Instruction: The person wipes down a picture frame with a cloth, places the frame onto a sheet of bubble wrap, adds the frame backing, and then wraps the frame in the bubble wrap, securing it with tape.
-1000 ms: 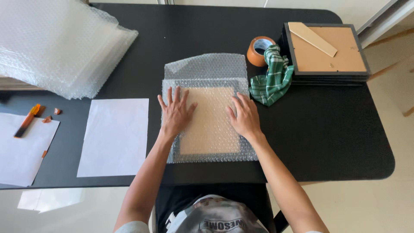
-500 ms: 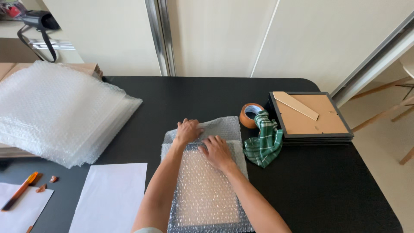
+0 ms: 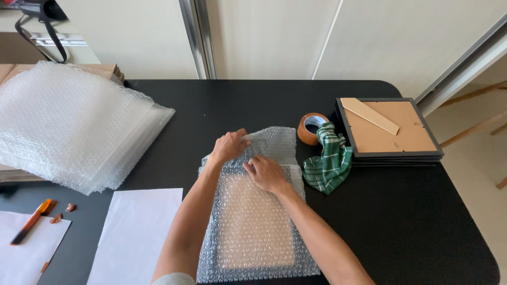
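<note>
Both hands [image 3: 248, 161] now up at bubble-wrap flap [image 3: 272, 142]

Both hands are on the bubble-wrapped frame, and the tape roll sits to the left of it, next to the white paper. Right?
Not quite. In the head view the tape roll sits to the right of the bubble-wrapped frame, beside the green cloth. The left hand and right hand are both on the wrap.
</note>
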